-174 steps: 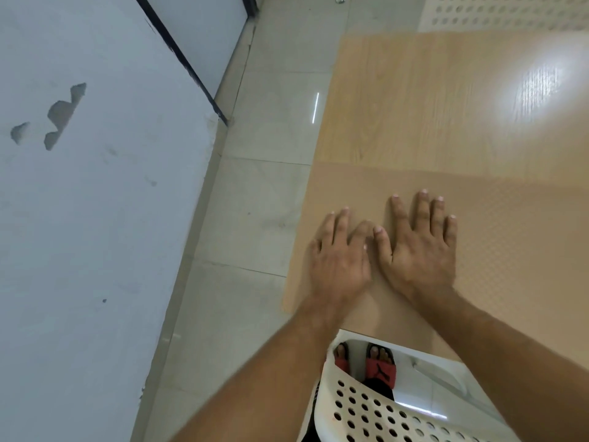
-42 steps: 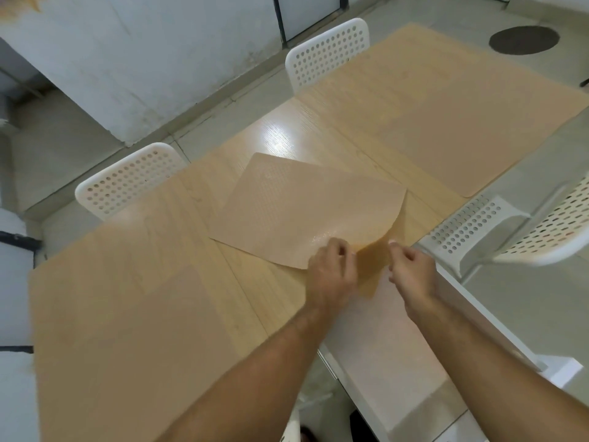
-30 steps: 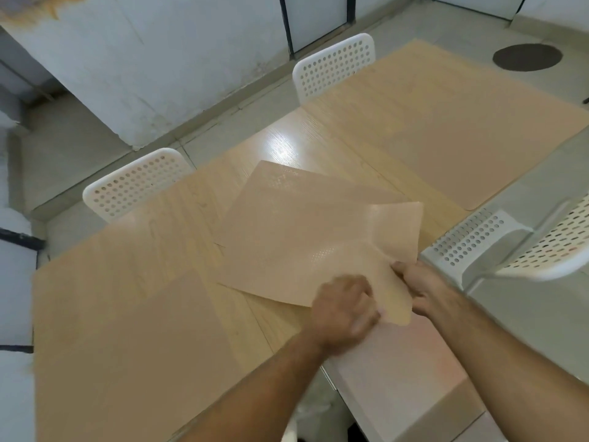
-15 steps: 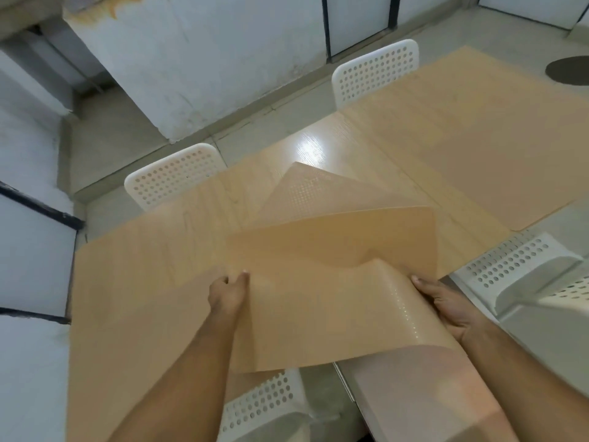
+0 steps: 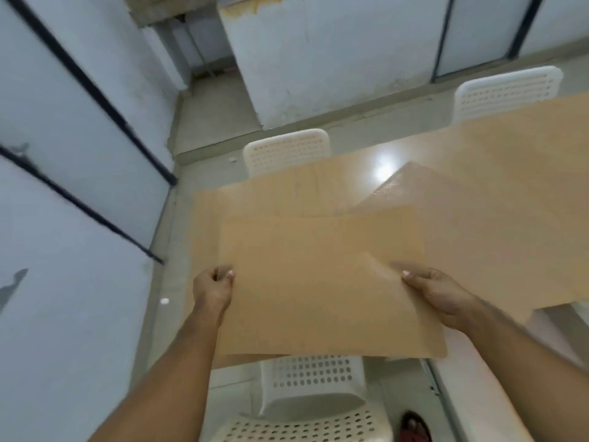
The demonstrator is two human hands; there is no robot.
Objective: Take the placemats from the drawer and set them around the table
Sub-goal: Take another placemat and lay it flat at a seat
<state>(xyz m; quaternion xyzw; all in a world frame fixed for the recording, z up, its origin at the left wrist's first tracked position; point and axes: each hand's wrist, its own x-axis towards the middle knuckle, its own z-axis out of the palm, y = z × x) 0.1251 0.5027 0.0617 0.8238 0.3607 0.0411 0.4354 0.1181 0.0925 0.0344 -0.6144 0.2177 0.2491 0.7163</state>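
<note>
I hold a tan placemat [image 5: 322,282] flat in the air over the near left part of the wooden table [image 5: 287,196]. My left hand [image 5: 213,287] pinches its left edge and my right hand [image 5: 436,291] grips its right edge. A second tan placemat [image 5: 424,189] lies on the table behind it, one corner pointing away from me. The held mat hides the table's near edge.
A white perforated chair [image 5: 312,397] stands right below the held mat. Two more white chairs [image 5: 287,151] [image 5: 506,90] stand along the table's far side. A pale wall with black strips [image 5: 73,148] runs down the left. A white surface [image 5: 471,397] lies at lower right.
I have lifted the top placemat off the one beneath and carried it left, now stretched flat between both hands. The view has swung left toward the wall.
</note>
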